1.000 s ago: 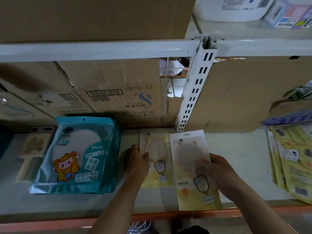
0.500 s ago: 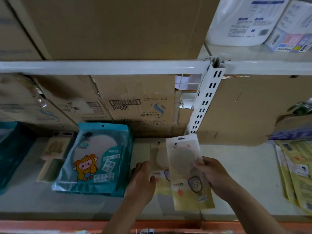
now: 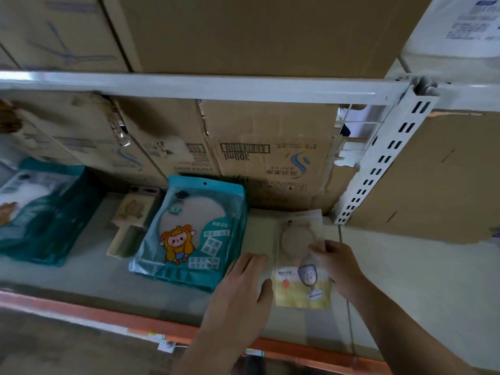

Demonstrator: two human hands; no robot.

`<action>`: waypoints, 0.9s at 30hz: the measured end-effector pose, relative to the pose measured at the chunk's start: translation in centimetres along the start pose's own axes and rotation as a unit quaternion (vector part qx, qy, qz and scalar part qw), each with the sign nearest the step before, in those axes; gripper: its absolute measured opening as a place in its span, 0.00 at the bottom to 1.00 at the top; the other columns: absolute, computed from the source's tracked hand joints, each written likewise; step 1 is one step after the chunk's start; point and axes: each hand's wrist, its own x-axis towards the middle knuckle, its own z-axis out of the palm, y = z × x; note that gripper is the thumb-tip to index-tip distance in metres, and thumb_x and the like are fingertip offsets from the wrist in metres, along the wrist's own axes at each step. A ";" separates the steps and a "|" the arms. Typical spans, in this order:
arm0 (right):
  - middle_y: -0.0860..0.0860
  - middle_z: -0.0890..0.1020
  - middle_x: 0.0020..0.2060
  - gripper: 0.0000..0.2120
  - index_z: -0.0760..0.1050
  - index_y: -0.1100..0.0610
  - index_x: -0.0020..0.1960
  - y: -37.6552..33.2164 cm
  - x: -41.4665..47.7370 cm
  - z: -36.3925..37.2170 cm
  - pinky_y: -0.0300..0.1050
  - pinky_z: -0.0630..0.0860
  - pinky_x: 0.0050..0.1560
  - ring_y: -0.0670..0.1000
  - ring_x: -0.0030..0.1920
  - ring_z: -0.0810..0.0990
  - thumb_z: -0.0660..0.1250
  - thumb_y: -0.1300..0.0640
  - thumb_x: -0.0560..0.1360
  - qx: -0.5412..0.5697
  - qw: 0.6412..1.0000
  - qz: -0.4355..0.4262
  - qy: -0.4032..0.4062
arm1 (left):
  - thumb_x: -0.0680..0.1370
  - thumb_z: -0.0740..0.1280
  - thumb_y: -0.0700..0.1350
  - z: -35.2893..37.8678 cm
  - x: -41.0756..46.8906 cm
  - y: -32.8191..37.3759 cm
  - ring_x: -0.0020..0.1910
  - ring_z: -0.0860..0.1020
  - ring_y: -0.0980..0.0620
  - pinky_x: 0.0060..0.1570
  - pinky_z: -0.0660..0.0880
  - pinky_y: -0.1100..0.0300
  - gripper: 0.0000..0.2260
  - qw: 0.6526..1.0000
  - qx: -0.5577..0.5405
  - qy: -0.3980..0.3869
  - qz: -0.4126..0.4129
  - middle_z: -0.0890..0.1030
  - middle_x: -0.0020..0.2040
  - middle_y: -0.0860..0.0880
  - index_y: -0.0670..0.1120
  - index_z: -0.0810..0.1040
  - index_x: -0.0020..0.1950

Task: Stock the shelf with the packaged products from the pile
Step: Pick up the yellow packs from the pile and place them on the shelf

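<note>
Past the work area on my feed, big brown cardboard boxes (image 3: 243, 31) are sitting on the level above, filling most of the top. A white container (image 3: 465, 28) with a blurry label is peeking in at top right. A flattened carton (image 3: 270, 158) is leaning at the back, its "300ml" print and barcode upside down, and a crinkly strip of tape (image 3: 120, 133) is hanging further left. A slotted white post (image 3: 389, 158) is running up on the right, with a wire grid (image 3: 357, 123) showing through the gap beside it and a plain cardboard panel (image 3: 438, 180) to its right. A small paper tag (image 3: 166, 346) is dangling under the orange front edge of the shelf (image 3: 419, 280).
</note>
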 end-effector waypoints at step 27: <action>0.59 0.80 0.31 0.14 0.76 0.66 0.38 1.3 1.4 2.0 0.45 0.72 0.36 0.55 0.32 0.77 0.75 0.57 0.71 -0.078 0.989 0.005 0.122 | 0.82 0.64 0.51 0.2 0.9 -0.6 0.65 0.68 0.60 0.59 0.66 0.66 0.19 0.999 0.025 -0.031 0.004 0.69 0.67 0.60 0.55 0.68 0.72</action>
